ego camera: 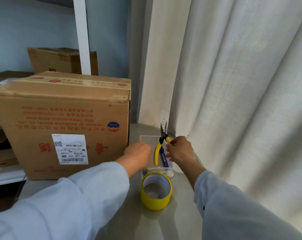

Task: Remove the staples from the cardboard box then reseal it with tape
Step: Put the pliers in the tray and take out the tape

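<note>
A brown cardboard box with red print and a white shipping label stands on the left of the round table, its top seam taped. My right hand pinches one yellow handle of the pliers, which point jaws-up over a clear plastic tray. Inside the tray lies a blue utility knife. My left hand is curled at the tray's left wall, between box and tray; whether it grips the wall is unclear. A roll of yellow tape stands on the table just in front of the tray.
The round metal table ends at a white curtain close on the right. More cardboard boxes sit on a white shelf unit behind the main box.
</note>
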### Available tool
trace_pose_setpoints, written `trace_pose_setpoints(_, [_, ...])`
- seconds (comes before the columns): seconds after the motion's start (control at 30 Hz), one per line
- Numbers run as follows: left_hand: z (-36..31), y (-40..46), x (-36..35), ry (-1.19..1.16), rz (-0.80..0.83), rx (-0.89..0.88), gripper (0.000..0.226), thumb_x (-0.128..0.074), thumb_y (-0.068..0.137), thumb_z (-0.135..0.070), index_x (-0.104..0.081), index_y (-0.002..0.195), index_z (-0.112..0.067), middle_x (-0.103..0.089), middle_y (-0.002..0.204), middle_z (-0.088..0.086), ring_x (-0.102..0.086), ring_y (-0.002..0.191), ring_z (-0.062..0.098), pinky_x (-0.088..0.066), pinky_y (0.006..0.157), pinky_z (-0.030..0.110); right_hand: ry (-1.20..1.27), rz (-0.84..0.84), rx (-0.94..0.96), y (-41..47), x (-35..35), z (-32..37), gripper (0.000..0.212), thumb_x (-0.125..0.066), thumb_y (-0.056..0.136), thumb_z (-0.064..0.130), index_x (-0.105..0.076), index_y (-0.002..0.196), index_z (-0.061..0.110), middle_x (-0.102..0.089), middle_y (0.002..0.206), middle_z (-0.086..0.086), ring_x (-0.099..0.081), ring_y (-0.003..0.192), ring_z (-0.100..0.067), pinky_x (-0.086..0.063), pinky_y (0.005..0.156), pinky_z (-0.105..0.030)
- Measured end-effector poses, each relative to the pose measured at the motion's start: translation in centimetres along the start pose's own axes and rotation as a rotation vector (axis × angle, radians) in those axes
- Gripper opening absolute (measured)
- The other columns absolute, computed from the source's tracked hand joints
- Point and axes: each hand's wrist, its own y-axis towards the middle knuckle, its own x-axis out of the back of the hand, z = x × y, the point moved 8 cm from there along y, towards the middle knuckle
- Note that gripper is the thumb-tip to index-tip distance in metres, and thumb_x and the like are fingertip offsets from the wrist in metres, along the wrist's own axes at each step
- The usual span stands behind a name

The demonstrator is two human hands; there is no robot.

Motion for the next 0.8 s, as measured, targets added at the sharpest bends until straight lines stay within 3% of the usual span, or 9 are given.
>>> trace_pose_setpoints(0.1, [-0.5,1.5,-1.2,0.167,0.056,0.054,0.034,-0.048,0.093,-0.007,-0.053,0.127,-0.006,-0.047,0.132,0.017,-0.051,0.119,0.033,-0.045,0.09,0.038,-0.206,0.026,0.048,0.4,-1.4,0.6,0.02,-0.054,0.092,0.024,-0.061,0.1,0.007,-0.066,0.101,-0.013,-0.063,0.095,-0.033,-0.047,0.075,-0.032])
trace_pose_setpoints(0.2, [-0.4,3.7,-2.6,0.185,0.097,0.107,0.039,-0.046,0.095,-0.011,-0.047,0.134,-0.007,-0.04,0.138,0.019,-0.046,0.124,0.033,-0.043,0.095,0.039,-0.328,0.028,0.073,1.0,-2.3,0.3,0.02,-0.053,0.094,0.025,-0.061,0.104,0.008,-0.063,0.108,-0.015,-0.06,0.101,-0.033,-0.044,0.075,-0.034])
trace_pose_setpoints(0.37, [0.4,5.8,-4.0,0.116,0.18,0.099,0.03,-0.054,0.093,-0.018,-0.058,0.121,-0.008,-0.058,0.123,0.012,-0.056,0.112,0.028,-0.047,0.085,0.035,-0.355,0.025,0.091,1.8,-2.6,-0.2,0.024,-0.052,0.096,0.027,-0.06,0.108,0.008,-0.063,0.111,-0.015,-0.059,0.103,-0.033,-0.044,0.077,-0.034])
trace_pose_setpoints(0.47, [0.5,6.0,-5.1,0.097,0.249,0.078,0.028,-0.052,0.091,-0.009,-0.059,0.118,-0.003,-0.059,0.122,0.016,-0.058,0.111,0.031,-0.047,0.087,0.036,-0.352,0.041,0.101,2.0,-2.9,-0.3,0.025,-0.053,0.095,0.028,-0.06,0.11,0.009,-0.063,0.111,-0.014,-0.06,0.102,-0.032,-0.047,0.079,-0.035])
trace_pose_setpoints(0.67, [0.6,5.7,-4.4,-0.027,0.098,0.086,0.022,-0.053,0.09,-0.021,-0.061,0.107,-0.011,-0.061,0.113,0.012,-0.06,0.1,0.028,-0.045,0.072,0.033,-0.347,0.028,0.114,1.9,-2.9,-0.5,0.027,-0.053,0.096,0.03,-0.058,0.113,0.01,-0.063,0.113,-0.014,-0.059,0.104,-0.032,-0.049,0.082,-0.036])
trace_pose_setpoints(0.8, [0.2,4.7,-2.4,-0.051,-0.005,0.162,0.041,-0.046,0.095,-0.027,-0.045,0.131,-0.008,-0.041,0.134,0.019,-0.053,0.114,0.033,-0.046,0.086,0.037,-0.348,0.019,0.14,1.5,-2.6,-0.5,0.025,-0.052,0.095,0.022,-0.056,0.118,0.011,-0.06,0.118,-0.013,-0.057,0.108,-0.032,-0.046,0.084,-0.035])
